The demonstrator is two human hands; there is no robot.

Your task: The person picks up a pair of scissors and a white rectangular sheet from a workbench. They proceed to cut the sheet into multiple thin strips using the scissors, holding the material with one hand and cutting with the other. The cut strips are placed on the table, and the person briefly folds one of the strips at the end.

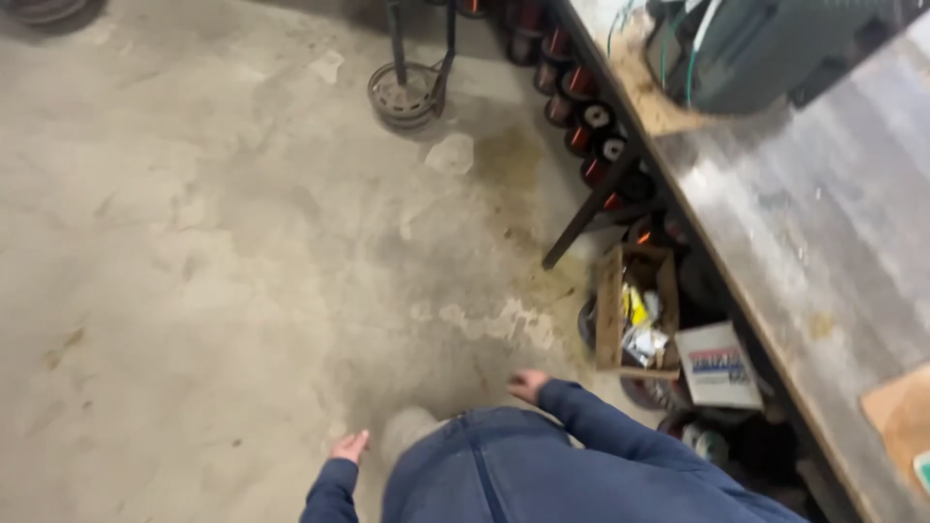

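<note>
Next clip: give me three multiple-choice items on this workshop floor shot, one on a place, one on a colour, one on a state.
1. Where is the open wooden box?
A. on the floor by the bench's edge
B. on top of the bench
C. in the left hand

2. What colour are the sleeves?
A. red
B. blue
C. white

3. What do the hands hold?
A. a spool each
B. one shared box
C. nothing

Answers:
1 A: the box sits on the concrete floor, at the edge of the bench.
2 B: both sleeves are blue.
3 C: the left hand and right hand hang free above the floor, with nothing in the fingers.
</note>
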